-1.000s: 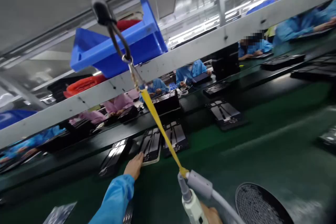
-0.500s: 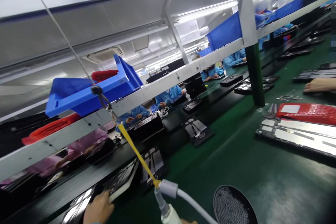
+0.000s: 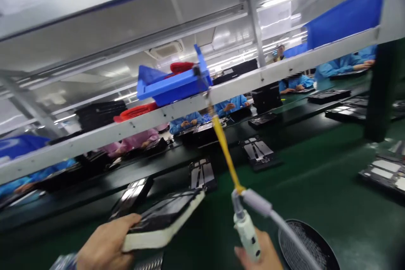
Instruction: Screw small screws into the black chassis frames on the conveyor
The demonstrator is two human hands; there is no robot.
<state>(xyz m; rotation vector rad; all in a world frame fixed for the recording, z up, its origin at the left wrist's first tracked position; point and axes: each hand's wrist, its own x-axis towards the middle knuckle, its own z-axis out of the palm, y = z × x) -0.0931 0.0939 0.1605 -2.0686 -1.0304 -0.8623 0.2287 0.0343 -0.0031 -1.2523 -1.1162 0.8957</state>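
My left hand point(image 3: 106, 240) grips the near end of a foam-edged tray point(image 3: 164, 219). The tray is tilted, its sides pale, and a dark, flat, opened device lies in its top. In my right hand point(image 3: 264, 251) is a white electric screwdriver point(image 3: 247, 232), hung by its top from a yellow strap point(image 3: 226, 152), with a white cable point(image 3: 284, 228) leading off to the right. The screwdriver's tip is out of view. Beside my right hand lies a round black dish point(image 3: 329, 257) of small pieces. Part of a metal strip with rows of teeth or holes point(image 3: 150, 263) shows below the tray.
Opened devices point(image 3: 202, 173) lie along a dark conveyor line point(image 3: 171, 168) behind the green bench point(image 3: 303, 185). Another opened device point(image 3: 386, 173) is at the right. Overhead, a white rail point(image 3: 177, 107) carries blue bins point(image 3: 177, 93). Co-workers in blue point(image 3: 186, 122) and pink sleeves sit across.
My view has swung left. My left hand has brought the foam-edged tray away from the line, over the green bench. More of the right hand and screwdriver now shows.
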